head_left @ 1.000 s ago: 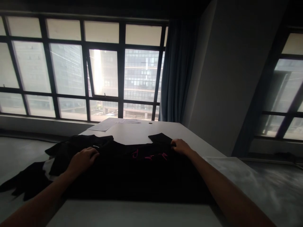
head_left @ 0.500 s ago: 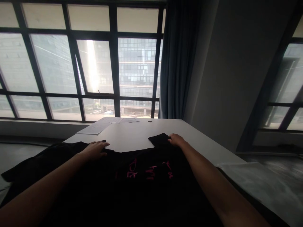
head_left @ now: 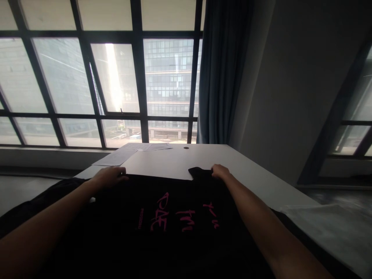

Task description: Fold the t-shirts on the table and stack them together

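A black T-shirt (head_left: 122,232) with pink lettering lies spread sideways over the near part of a white table (head_left: 162,162). At its far edge on the left, my left hand (head_left: 110,176) is closed on the cloth. Farther right, my right hand (head_left: 221,171) grips the far edge beside a short flap that looks like a sleeve. Between the two hands the far edge runs nearly straight. The near part of the shirt is too dark to make out.
Sheets of paper (head_left: 116,156) lie at the table's far left. A round dark cable hole (head_left: 186,147) sits near the far edge. Translucent plastic (head_left: 328,224) lies at the right. Beyond stand windows and a blue curtain (head_left: 215,85).
My left hand has gone from lying flat on the cloth to gripping its edge. The far edge is straighter, and more of the pink lettering shows. My right hand has shifted slightly right.
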### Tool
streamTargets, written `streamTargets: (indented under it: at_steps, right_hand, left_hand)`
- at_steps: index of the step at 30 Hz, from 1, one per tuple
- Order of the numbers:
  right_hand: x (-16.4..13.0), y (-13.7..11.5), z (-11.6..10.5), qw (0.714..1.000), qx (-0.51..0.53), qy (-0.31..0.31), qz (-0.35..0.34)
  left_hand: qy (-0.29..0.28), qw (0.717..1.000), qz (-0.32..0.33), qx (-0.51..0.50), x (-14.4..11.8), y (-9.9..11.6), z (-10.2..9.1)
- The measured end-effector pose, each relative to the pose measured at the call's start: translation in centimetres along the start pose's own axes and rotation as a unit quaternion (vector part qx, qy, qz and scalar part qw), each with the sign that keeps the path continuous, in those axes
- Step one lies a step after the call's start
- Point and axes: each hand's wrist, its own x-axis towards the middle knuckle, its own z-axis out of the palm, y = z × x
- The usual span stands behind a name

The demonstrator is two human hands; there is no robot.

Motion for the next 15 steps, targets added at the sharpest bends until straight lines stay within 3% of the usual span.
streamTargets:
  at_steps: [3, 6, 8, 10, 13, 15]
  right_hand:
    - [-3.5, 0.0, -2.7, 0.992, -0.004, 0.123, 0.03]
    - [-8.5, 0.7, -5.6, 0.962, 0.025, 0.271, 0.037]
    - [-12.7, 1.8, -6.9, 0.947, 0.023, 0.319, 0.014]
    - [-17.2, 3.4, -7.4, 0.959, -0.01, 0.281, -0.024]
    - [-23.8, 6.2, -6.9, 0.995, -0.06, 0.059, -0.054]
    - [-27.3, 7.3, -6.0, 0.996, -0.06, -0.036, -0.058]
  left_hand:
    - [0.031, 0.999, 0.02, 0.018, -1.0, 0.0, -2.3]
    - [0.118, 0.991, 0.061, 0.0, -2.9, 0.0, -4.3]
    - [0.176, 0.981, 0.076, -0.012, -5.1, -0.2, -4.8]
    - [0.201, 0.975, 0.091, -0.025, -7.9, -0.4, -4.3]
    - [0.18, 0.977, 0.106, -0.035, -12.6, -0.6, -2.4]
    - [0.149, 0.984, 0.096, -0.029, -15.2, -0.5, -1.0]
